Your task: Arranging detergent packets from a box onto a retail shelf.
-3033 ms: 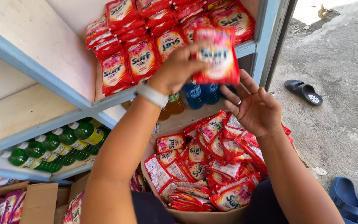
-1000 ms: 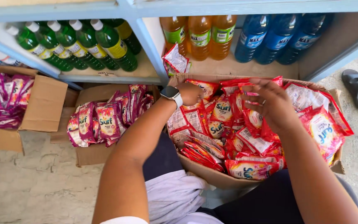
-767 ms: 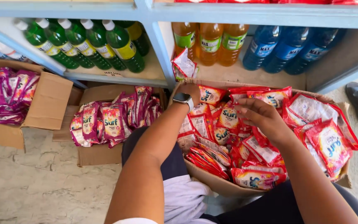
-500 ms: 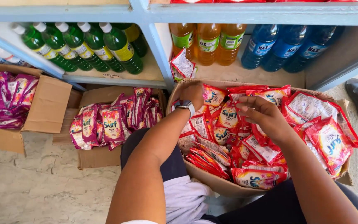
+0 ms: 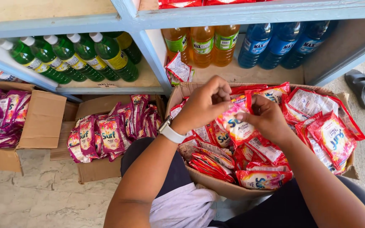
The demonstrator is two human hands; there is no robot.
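My left hand (image 5: 205, 103) and my right hand (image 5: 267, 118) both pinch one shiny red and pink soap packet (image 5: 236, 121) — fingers closed tight on its top edge. I hold it just above the brown cardboard box (image 5: 216, 185) full of red packets, below the shelf with orange bottles (image 5: 201, 42).

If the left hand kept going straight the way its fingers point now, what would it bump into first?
The left hand points rightward across the box, so it would most likely meet the right hand first, which pinches the same red sachet. Depth between them is unclear.
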